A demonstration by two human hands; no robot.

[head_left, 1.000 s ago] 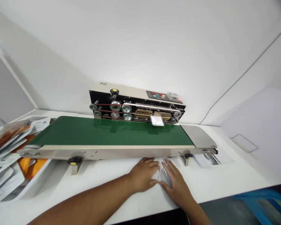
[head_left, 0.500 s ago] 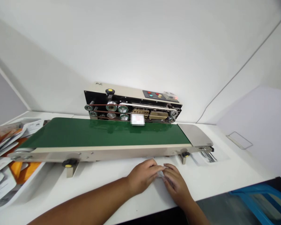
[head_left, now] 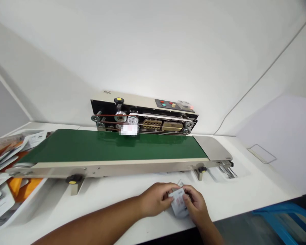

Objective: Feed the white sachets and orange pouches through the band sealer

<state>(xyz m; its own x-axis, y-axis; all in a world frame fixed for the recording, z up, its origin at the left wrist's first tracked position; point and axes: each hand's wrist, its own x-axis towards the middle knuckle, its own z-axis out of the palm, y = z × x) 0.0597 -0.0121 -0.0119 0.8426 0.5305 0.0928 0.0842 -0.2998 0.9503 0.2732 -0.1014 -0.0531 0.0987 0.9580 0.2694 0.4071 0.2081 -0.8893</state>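
Note:
Low over the white table, in front of the conveyor, my left hand (head_left: 156,200) and my right hand (head_left: 198,207) pinch a small grey-white printed packet (head_left: 178,206) between them. The left thumb and fingers grip its left edge; the right thumb presses on its printed face. A small white piece with dark print shows just beyond the fingertips; whether it belongs to the packet I cannot tell. Behind the conveyor stands a band sealer (head_left: 145,109). A blurred-out white packet (head_left: 129,129) hangs at its rollers, above the green belt (head_left: 91,146).
At the left, a white bin (head_left: 33,204) holds several orange and white packets. Metal plate (head_left: 214,148) covers the conveyor's right end, with a clear tray (head_left: 228,173) partly beneath it. Black knobs (head_left: 74,179) stick out along the front. A blue stool (head_left: 277,217) stands lower right.
The packet at the sealer has travelled left along the rollers. My hands have come slightly lower and nearer, and the held packet's printed face now shows.

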